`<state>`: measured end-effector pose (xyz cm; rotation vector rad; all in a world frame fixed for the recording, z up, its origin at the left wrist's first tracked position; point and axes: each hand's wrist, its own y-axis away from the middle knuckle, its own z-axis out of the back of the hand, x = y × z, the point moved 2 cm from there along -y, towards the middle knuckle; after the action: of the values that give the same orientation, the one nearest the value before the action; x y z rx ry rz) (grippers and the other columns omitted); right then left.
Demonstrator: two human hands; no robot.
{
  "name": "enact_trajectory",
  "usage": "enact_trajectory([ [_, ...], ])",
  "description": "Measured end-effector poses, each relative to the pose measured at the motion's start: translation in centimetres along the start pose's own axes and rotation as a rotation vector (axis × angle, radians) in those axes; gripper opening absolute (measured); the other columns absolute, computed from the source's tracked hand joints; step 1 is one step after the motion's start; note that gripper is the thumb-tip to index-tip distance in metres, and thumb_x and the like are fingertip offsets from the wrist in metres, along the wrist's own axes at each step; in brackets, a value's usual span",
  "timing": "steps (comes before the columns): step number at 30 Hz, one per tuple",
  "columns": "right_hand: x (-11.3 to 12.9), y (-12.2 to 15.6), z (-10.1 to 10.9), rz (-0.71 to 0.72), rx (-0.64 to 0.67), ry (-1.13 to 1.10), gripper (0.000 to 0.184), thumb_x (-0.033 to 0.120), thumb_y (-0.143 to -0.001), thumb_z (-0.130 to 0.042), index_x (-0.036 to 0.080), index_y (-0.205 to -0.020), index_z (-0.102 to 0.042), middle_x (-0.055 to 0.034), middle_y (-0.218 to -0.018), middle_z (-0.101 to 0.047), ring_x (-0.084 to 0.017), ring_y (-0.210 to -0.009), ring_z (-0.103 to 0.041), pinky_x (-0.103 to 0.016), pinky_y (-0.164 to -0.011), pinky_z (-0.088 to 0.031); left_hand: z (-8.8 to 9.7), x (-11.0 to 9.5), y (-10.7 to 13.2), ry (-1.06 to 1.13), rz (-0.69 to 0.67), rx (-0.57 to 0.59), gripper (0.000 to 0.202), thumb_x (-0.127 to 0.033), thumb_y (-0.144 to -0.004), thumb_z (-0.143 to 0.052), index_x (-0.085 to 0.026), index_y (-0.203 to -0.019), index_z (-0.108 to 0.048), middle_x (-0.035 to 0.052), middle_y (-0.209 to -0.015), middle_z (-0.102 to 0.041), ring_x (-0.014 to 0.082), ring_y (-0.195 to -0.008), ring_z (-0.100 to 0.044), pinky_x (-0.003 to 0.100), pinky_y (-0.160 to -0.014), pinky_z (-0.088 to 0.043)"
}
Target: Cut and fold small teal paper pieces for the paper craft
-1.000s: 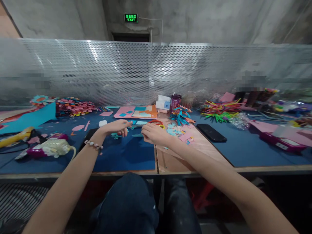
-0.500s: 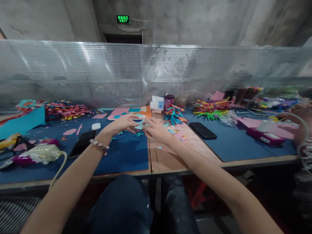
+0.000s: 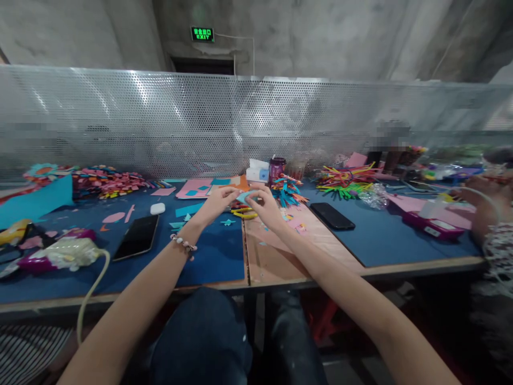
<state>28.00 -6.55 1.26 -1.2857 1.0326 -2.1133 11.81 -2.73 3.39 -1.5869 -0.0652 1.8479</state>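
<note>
A long perforated metal screen point(image 3: 160, 123) backs the whole bench; below it a blue mat point(image 3: 208, 251) covers the left part of the table, with a bare wooden panel point(image 3: 276, 256) beside it and another blue mat point(image 3: 385, 235) to the right; a large teal sheet point(image 3: 36, 200) lies at the far left near a heap of coloured paper cut-outs point(image 3: 108, 182); a glue gun point(image 3: 60, 254) rests at the left edge; a dark phone point(image 3: 137, 236) lies on the left mat, a second phone point(image 3: 332, 215) on the right one; a bundle of coloured strips point(image 3: 347, 179) sits farther back. The left hand point(image 3: 216, 200) and right hand point(image 3: 262, 203) are raised just above the table's middle, fingertips pinched on a small light-blue paper piece point(image 3: 244, 196) held between them; scissors point(image 3: 242, 213) with yellow handles lie just beneath; a small teal star point(image 3: 227, 222) lies on the mat nearby.
</note>
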Motion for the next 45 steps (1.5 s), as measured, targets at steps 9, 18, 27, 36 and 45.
enact_trajectory([
  [9, -0.5, -0.2, 0.0, -0.150, -0.078, -0.090, 0.022, 0.040, -0.077, -0.058, 0.019, -0.078, -0.064, -0.0048, -0.088, -0.062, -0.018, -0.086, -0.055, -0.032, -0.076, -0.044, -0.5, 0.4, 0.3, 0.148, -0.005, -0.008, 0.038, -0.032, -0.066, -0.072, -0.014, -0.099, -0.066, 0.0108, -0.097, -0.068, 0.0217, -0.089, -0.065, 0.037, -0.085, -0.049],
  [18, 0.3, 0.1, -0.2, -0.190, -0.142, -0.092, 0.022, 0.038, -0.076, -0.058, 0.017, -0.079, -0.064, -0.0034, -0.080, -0.064, -0.016, -0.072, -0.055, -0.030, -0.069, -0.043, -1.2, 1.1, 0.3, 0.438, 0.092, -0.063, 0.031, -0.024, -0.066, -0.072, -0.012, -0.094, -0.066, 0.0097, -0.091, -0.069, 0.0192, -0.085, -0.066, 0.036, -0.087, -0.050],
  [27, 0.6, 0.5, -0.4, -0.125, -0.200, -0.102, 0.022, 0.039, -0.079, -0.056, 0.019, -0.082, -0.062, -0.0040, -0.084, -0.065, -0.018, -0.080, -0.057, -0.031, -0.074, -0.044, -2.1, 1.4, 0.5, 0.621, 0.131, -0.097, 0.027, -0.018, -0.070, -0.069, -0.011, -0.096, -0.065, 0.0105, -0.094, -0.069, 0.0186, -0.087, -0.066, 0.035, -0.090, -0.049],
  [36, 0.4, 0.7, -0.6, -0.159, -0.213, -0.064, 0.025, 0.043, -0.079, -0.053, 0.019, -0.083, -0.062, -0.0036, -0.085, -0.065, -0.017, -0.078, -0.056, -0.030, -0.073, -0.043, -2.1, 1.9, 0.4, 0.637, 0.096, -0.127, 0.022, -0.019, -0.072, -0.068, -0.010, -0.091, -0.067, 0.0106, -0.094, -0.068, 0.0183, -0.086, -0.066, 0.036, -0.090, -0.049],
  [45, 0.3, 0.8, -0.8, -0.196, -0.263, -0.076, 0.024, 0.042, -0.077, -0.055, 0.019, -0.085, -0.056, -0.0027, -0.083, -0.061, -0.015, -0.073, -0.053, -0.028, -0.069, -0.043, -2.3, 1.3, 0.8, 0.545, 0.060, -0.189, 0.032, -0.022, -0.069, -0.070, -0.010, -0.098, -0.064, 0.0104, -0.096, -0.068, 0.0189, -0.086, -0.066, 0.038, -0.091, -0.049],
])
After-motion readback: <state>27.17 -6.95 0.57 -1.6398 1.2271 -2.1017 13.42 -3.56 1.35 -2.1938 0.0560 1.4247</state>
